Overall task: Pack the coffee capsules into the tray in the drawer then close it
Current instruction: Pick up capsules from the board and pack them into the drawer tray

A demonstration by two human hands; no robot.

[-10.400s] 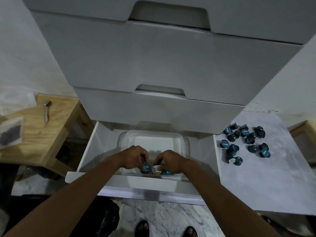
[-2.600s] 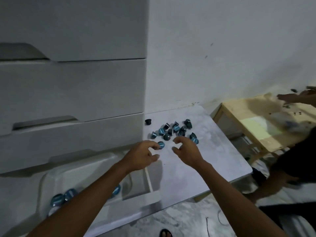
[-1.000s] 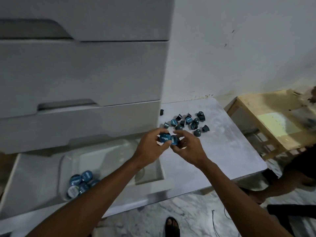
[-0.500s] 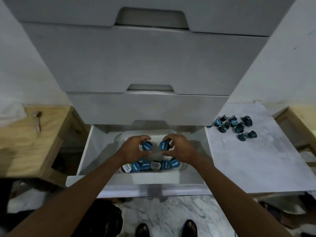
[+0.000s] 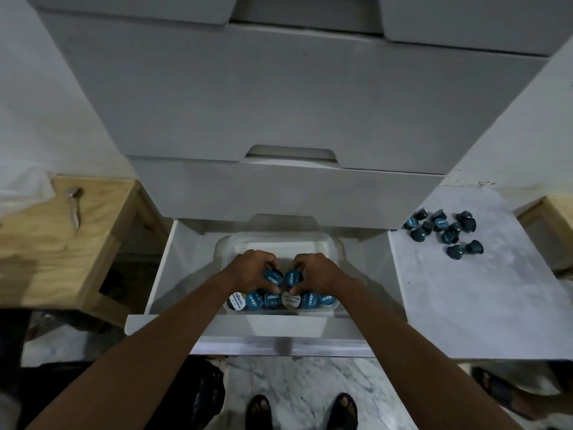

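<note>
Far left, wooden stool (image 5: 59,243): stands beside the cabinet; a small metal object (image 5: 75,206) lies on its top, kind not clear.
Bottom drawer (image 5: 161,274): pulled out, below the shut drawer fronts (image 5: 279,97) of the grey cabinet.
Tray (image 5: 336,243): clear plastic, seated inside the drawer, its far half bare.
Row of capsules (image 5: 280,300): lined along the tray's near wall, foil lids up; most blue, two pale-lidded.
Left hand (image 5: 251,270): inside the tray, fingers curled tight round a blue-lidded left capsule (image 5: 273,278), held just behind the row.
Right hand (image 5: 313,271): inside the tray, close beside the left hand, fingers pinched on a blue-lidded right capsule (image 5: 293,277), likewise just behind the row.
Held capsules: side by side, near touching, lids tilted toward the viewer; whether they rest on the tray floor cannot be told.
Marble surface (image 5: 465,290): to the right of the drawer.
Loose capsules (image 5: 443,229): a dark teal cluster at the far end of that surface, well apart from both hands.
Second wooden stool (image 5: 555,218): at the right edge, partly in view.
Floor: marble; sandalled feet (image 5: 302,411) below the drawer front.
</note>
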